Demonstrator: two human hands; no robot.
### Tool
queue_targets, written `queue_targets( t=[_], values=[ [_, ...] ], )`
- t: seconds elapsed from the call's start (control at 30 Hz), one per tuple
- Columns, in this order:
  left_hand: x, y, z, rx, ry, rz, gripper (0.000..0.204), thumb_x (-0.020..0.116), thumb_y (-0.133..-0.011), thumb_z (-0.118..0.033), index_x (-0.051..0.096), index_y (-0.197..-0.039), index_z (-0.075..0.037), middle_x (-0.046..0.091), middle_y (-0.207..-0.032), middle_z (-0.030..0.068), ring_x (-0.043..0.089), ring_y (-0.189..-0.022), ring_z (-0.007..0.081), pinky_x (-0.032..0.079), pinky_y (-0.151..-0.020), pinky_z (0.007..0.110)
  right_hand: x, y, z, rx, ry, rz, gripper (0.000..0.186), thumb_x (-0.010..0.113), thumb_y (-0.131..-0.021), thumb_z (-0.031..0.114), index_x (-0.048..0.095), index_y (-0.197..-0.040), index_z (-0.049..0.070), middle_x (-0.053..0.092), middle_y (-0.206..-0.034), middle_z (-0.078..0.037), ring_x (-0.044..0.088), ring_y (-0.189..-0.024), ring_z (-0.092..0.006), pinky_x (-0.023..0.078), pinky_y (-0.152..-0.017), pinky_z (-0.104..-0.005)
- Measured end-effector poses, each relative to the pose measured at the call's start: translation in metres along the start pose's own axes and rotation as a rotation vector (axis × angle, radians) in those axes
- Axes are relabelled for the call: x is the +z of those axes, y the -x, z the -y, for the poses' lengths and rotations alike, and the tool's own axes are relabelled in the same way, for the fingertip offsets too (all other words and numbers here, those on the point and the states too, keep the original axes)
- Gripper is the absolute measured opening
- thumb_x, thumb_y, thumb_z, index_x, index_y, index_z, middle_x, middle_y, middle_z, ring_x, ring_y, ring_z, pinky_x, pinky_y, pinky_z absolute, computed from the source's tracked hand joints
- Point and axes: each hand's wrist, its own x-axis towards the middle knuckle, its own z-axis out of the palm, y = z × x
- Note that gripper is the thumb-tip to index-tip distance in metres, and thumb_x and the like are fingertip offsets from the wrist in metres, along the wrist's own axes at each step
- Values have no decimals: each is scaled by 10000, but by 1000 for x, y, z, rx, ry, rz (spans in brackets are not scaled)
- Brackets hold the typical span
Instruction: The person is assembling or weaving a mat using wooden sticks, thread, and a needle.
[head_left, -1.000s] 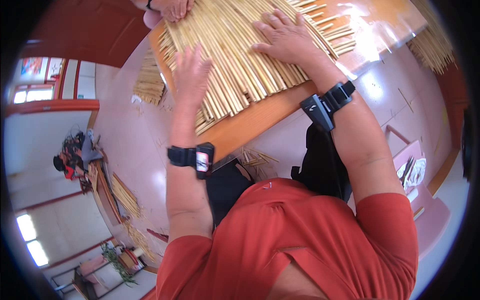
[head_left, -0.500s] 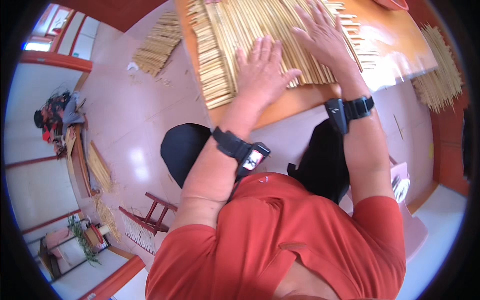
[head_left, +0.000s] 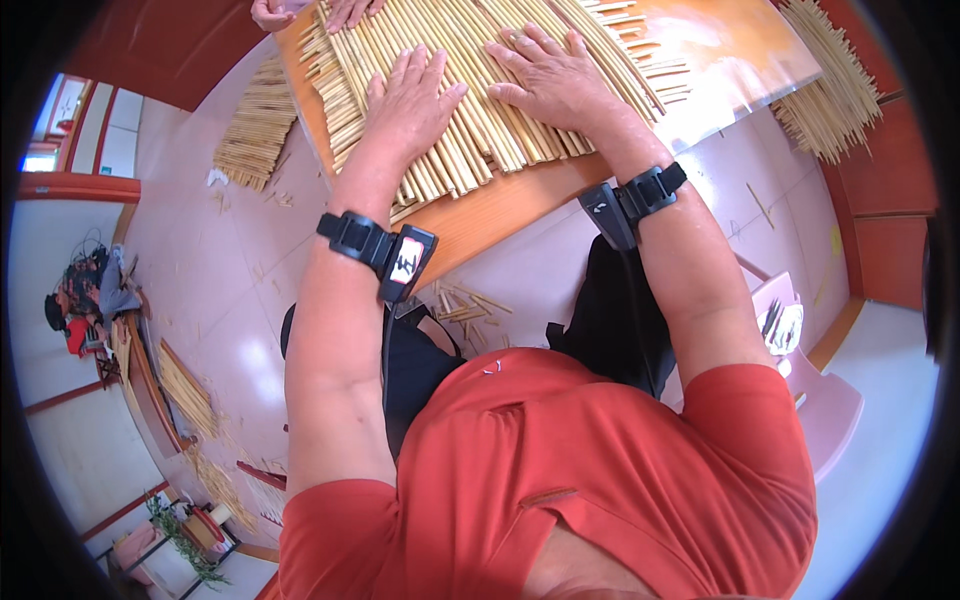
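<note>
A layer of pale straw-coloured reed sticks [head_left: 470,150] lies side by side across an orange wooden table [head_left: 500,215]. My left hand [head_left: 405,105] rests flat on the sticks, fingers spread, holding nothing. My right hand [head_left: 550,80] presses flat on them just to the right, fingers apart too. Both wrists carry black strapped bands. At the top edge another person's hands [head_left: 315,12] touch the far end of the same sticks.
A loose pile of sticks [head_left: 255,125] lies on the pink floor left of the table, and another bundle [head_left: 830,95] at the right. Broken bits [head_left: 470,305] are scattered under the table edge. A pink stool [head_left: 805,350] stands at my right.
The view has swung, so the table now sits higher and more centred. My hands have come closer together on the sticks, both still flat.
</note>
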Motion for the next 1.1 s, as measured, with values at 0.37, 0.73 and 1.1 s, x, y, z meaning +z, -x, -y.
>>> queue_targets(
  t=[0.37,0.73,1.1],
  values=[
    [-9,23,-11,-14,5,-115,636,390,-985,-483,296,-1502,-125,266,-1564,117,202,-1458,263,128,-1172,493,-10,5,-5,-133,-98,-103,625,332,-965,580,359,-1474,219,348,-1529,-62,250,-1439,-273,154,-1151,-560],
    [-10,40,20,-39,1004,-159,503,403,-995,-203,341,-1474,-61,350,-1510,172,276,-1431,285,210,-1167,410,-44,18,21,-381,-401,107,697,410,-930,591,323,-1490,185,266,-1563,-87,200,-1458,-286,103,-1149,-592],
    [22,30,59,-340,323,-411,510,482,-955,-157,362,-1426,-4,501,-1351,230,466,-1268,364,354,-1070,436,-16,16,26,-389,-243,-15,541,293,-998,522,306,-1496,310,283,-1562,22,184,-1463,-222,66,-1180,-554]
  ],
)
